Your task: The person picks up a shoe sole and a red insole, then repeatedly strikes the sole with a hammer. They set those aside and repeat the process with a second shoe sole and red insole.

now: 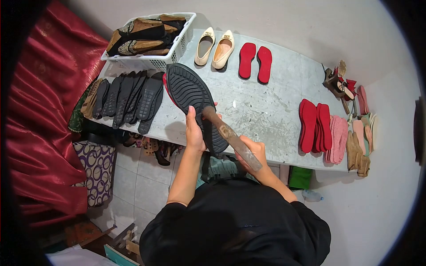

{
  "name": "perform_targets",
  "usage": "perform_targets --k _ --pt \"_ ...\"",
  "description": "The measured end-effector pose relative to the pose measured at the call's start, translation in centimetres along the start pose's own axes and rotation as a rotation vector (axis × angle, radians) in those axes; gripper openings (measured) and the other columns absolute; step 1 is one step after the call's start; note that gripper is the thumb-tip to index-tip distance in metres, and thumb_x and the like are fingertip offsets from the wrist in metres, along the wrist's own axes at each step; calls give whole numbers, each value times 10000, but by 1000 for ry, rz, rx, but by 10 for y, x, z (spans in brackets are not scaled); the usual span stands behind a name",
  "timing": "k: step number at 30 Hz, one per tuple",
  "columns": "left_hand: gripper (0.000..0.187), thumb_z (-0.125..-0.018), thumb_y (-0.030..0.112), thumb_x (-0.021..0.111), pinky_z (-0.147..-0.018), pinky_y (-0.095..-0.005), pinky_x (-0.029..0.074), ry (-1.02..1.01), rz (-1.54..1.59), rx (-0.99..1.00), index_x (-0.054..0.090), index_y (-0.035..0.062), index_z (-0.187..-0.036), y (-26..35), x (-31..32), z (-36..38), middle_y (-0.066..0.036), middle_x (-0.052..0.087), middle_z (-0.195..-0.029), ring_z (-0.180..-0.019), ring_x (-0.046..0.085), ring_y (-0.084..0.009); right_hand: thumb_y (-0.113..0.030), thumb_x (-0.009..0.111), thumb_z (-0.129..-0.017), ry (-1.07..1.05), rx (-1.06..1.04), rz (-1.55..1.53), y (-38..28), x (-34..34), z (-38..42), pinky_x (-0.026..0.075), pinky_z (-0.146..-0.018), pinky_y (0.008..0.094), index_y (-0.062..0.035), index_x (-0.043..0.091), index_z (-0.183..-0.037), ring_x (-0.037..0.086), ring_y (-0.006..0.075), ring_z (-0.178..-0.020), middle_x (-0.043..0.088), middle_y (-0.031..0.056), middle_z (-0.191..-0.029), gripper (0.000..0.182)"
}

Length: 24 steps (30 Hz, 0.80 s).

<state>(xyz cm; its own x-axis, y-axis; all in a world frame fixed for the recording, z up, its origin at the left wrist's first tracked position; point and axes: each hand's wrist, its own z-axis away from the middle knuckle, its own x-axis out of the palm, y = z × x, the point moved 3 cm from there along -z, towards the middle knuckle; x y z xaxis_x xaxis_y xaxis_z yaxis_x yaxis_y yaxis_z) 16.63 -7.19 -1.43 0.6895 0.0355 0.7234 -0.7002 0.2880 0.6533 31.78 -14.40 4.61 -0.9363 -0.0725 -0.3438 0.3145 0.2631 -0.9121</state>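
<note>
My left hand (195,132) grips a black ridged shoe sole (191,88) by its narrow middle, tread side up, above the front edge of the table. A strip of red shows along the sole's left edge, from a layer beneath it. Closed around the lower part of a worn, brown-handled hammer (228,134) is my right hand (254,153). The hammer's rounded, rust-brown head overlaps the middle of the sole, close to my left fingers.
Black soles (128,95) lie in rows at the table's left, beside a white basket (181,44) of shoe uppers. Cream shoes (204,46) and red insoles (247,61) stand at the back. More red insoles (307,126), pink insoles (338,139) and tan pieces (353,150) line the right end.
</note>
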Motion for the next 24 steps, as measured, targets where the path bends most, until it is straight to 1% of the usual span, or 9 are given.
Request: perform_targets --k 2,4,6,10,12,16,18,21,24 --pt "734 -844 660 261 -623 -369 467 51 -6 64 440 20 -1157 -2 -8 -5 -118 541 -776 -684 553 -256 -240 615 -809 -5 38 11 4 0 -3 393 -481 277 -13 554 -800 459 203 -470 495 135 -571 234" --pt "732 -843 662 263 -624 -372 467 41 4 50 441 27 -1158 -4 -12 -6 -117 540 -776 -685 552 -256 -247 615 -810 -10 67 22 3 -2 -6 391 -480 276 -11 552 -796 453 184 -470 486 132 -565 245" --pt "729 -841 665 265 -626 -374 468 35 14 36 442 33 -1159 -3 -13 -7 -116 540 -776 -686 551 -255 -23 585 -749 15 14 -33 -6 -5 -6 398 -507 259 2 555 -808 414 183 -501 482 99 -599 70" --pt "734 -835 674 269 -627 -374 473 33 -17 55 451 36 -1149 -2 -13 -8 -114 540 -770 -684 550 -254 -29 579 -755 6 51 4 -1 -3 -7 395 -504 261 7 552 -802 403 187 -498 479 97 -596 65" --pt "736 -832 677 272 -626 -372 475 33 -39 77 455 34 -1141 3 -10 -11 -114 540 -767 -683 550 -254 -253 633 -792 34 8 7 0 -3 -8 375 -467 274 -17 550 -796 410 123 -471 448 115 -536 250" --pt "729 -828 680 278 -623 -366 472 8 15 38 453 41 -1131 11 2 -3 -110 530 -750 -678 544 -253 -242 633 -788 -41 6 -35 -3 -3 -3 375 -467 273 -15 546 -789 408 134 -465 450 117 -537 243" --pt "723 -829 679 280 -621 -364 470 -27 16 26 450 44 -1131 16 10 -1 -110 525 -745 -677 540 -252 -221 627 -786 -68 69 30 -3 -1 -5 377 -466 274 -15 543 -777 420 142 -458 456 121 -535 222" --pt "701 -840 662 279 -614 -355 468 -34 66 17 449 47 -1130 19 12 2 -111 522 -740 -666 534 -246 -202 619 -791 -73 -18 12 -3 -3 -2 383 -469 276 -20 547 -774 445 148 -458 470 126 -540 196" --pt "685 -850 647 279 -611 -352 468 -31 50 58 454 42 -1120 23 9 -1 -116 521 -734 -656 530 -242 -207 619 -792 -90 50 5 -5 -1 -1 378 -467 276 -23 546 -771 441 149 -454 472 126 -540 199"
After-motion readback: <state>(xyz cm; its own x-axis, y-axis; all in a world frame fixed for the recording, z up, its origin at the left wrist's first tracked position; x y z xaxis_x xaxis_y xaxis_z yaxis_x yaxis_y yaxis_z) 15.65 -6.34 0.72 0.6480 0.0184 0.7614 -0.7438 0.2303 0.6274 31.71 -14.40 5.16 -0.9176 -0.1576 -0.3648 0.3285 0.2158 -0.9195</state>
